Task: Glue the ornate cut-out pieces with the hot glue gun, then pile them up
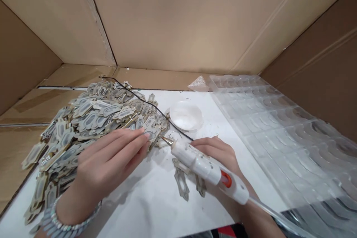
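My right hand point(219, 150) grips a white pen-shaped tool point(198, 161) with a brass-coloured tip and a red switch, slanted down to the left. My left hand point(111, 160), wearing a beaded bracelet, holds a small ornate frame-shaped plate point(152, 133) at its fingertips; the thumb is mostly hidden. The tool's tip is close to this plate's right edge; I cannot tell if they touch. A big heap of similar grey plates with golden edges point(92, 115) lies beyond and left of my left hand. A few loose plates point(182, 184) lie below the tool.
A shallow white dish point(186, 116) stands beyond the tool. At right lies a clear plastic compartment tray point(267, 126). A small triangular holder with white bits point(198, 83) sits at the back. A black cable point(147, 102) crosses the heap. Cardboard walls point(178, 22) enclose the white work surface point(134, 208).
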`<state>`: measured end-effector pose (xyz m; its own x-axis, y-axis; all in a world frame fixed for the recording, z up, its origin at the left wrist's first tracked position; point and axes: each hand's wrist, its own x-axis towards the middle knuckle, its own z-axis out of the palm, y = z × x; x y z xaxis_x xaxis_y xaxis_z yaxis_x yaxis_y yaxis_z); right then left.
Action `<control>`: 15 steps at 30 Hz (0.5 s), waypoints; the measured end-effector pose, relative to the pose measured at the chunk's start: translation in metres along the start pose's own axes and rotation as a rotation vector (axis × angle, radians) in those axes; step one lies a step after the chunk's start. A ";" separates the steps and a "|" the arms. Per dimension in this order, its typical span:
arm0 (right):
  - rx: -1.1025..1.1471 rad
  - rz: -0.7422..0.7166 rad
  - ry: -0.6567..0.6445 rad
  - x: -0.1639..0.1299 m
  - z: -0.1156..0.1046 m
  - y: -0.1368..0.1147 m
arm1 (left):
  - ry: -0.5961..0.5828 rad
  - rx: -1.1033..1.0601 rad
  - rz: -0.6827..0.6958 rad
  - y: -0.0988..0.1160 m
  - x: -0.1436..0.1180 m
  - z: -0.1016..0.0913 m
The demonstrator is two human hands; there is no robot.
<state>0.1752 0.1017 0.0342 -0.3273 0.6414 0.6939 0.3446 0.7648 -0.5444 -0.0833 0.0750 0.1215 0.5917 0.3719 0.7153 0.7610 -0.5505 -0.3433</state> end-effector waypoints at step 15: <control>-0.066 -0.059 0.025 -0.005 0.017 0.007 | 0.015 0.021 0.090 0.004 -0.008 -0.002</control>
<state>0.1640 0.1047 0.0191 -0.3271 0.5930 0.7358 0.3831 0.7950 -0.4703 -0.0853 0.0682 0.1157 0.6540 0.3101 0.6900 0.7103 -0.5655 -0.4191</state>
